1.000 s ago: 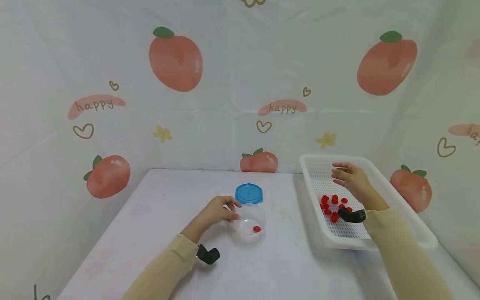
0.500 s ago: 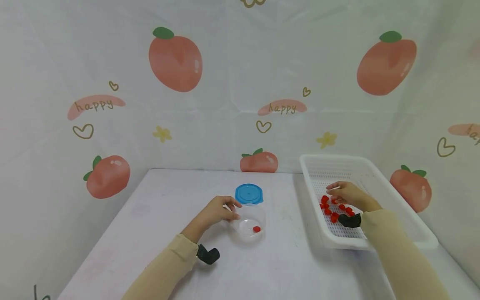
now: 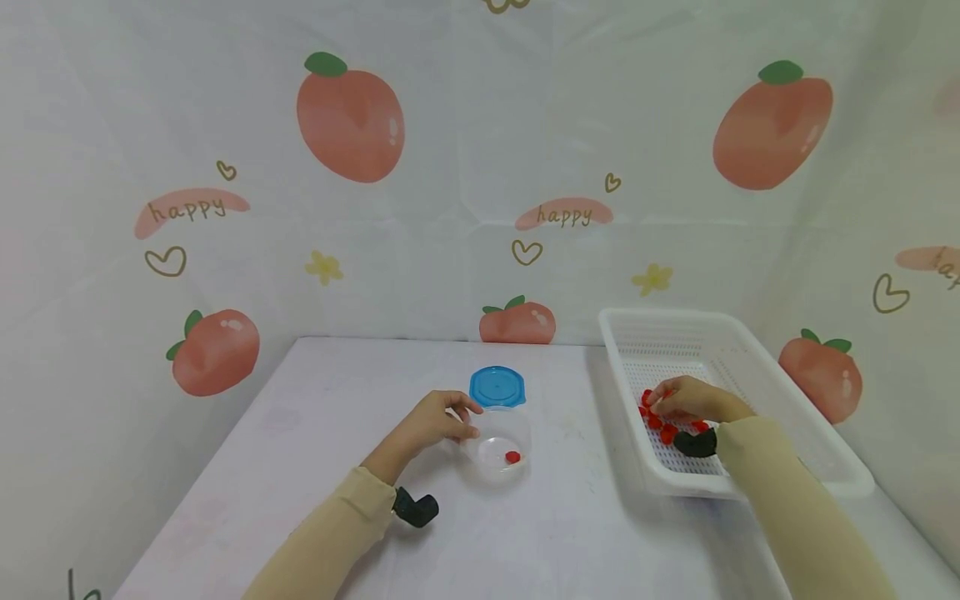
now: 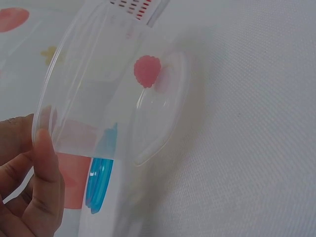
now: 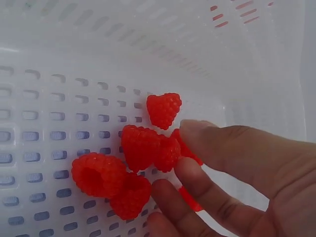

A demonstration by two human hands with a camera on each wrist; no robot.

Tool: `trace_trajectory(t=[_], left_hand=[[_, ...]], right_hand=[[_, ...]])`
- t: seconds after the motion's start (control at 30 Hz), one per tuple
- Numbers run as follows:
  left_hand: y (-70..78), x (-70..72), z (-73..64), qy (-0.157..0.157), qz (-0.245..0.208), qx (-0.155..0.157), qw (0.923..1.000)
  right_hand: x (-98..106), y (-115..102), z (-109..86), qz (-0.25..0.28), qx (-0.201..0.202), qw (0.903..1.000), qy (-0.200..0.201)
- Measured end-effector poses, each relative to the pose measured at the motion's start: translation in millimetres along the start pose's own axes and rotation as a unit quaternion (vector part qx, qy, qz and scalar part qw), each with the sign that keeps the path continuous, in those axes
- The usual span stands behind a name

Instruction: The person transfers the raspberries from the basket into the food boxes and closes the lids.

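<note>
My left hand (image 3: 432,423) pinches the rim of a clear plastic tub (image 4: 84,113) between thumb and fingers. Inside that tub, on its bottom, lies one red raspberry (image 4: 147,71). My right hand (image 3: 688,398) is down in the white basket (image 3: 656,486), among several raspberries. In the right wrist view its thumb and index finger close on either side of a raspberry (image 5: 188,149), which they partly hide. Other raspberries, such as the hollow-ended raspberry (image 5: 98,175) and the raspberry by the thumb tip (image 5: 163,109), lie on the slotted basket floor.
Behind the tub, a blue lid (image 3: 497,387) lies flat on the white table (image 3: 330,392). The basket has raised walls and stands at the right, near the printed curtain (image 3: 450,167) at the back. Dark wrist mounts sit at both cuffs.
My right hand has come down into the basket, toward the near left, and its fingers have drawn in around a raspberry. The left hand and the tub keep still.
</note>
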State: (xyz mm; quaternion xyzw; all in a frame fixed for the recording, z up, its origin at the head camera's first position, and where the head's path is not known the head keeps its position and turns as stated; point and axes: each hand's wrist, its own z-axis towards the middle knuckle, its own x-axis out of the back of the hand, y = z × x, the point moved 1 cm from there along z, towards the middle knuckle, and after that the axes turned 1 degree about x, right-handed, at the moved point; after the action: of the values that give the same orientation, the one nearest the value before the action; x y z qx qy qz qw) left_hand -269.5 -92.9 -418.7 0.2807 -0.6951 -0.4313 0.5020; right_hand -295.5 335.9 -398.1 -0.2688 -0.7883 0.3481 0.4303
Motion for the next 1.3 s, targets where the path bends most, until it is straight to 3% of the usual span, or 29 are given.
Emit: trace_trajectory(t=[0.47,0.87,1.3], left_hand=[[-0.2,-0.4,1.6,0.002,0.004,0.012,0.9999],[0.7,-0.6,0.7,0.003,0.0,0.013,0.9999],[-0.2,-0.7,0.3,0.0,0.0,0.004,1.0]], right_hand=[[-0.3,1.5,0.3,-0.054,-0.034,0.9979,0.01],[-3.2,1.9,1.7,-0.044,-0.039,0.9983,-0.003],[-3.2,1.2,1.9,-0.06,-0.057,0.9964,0.015]])
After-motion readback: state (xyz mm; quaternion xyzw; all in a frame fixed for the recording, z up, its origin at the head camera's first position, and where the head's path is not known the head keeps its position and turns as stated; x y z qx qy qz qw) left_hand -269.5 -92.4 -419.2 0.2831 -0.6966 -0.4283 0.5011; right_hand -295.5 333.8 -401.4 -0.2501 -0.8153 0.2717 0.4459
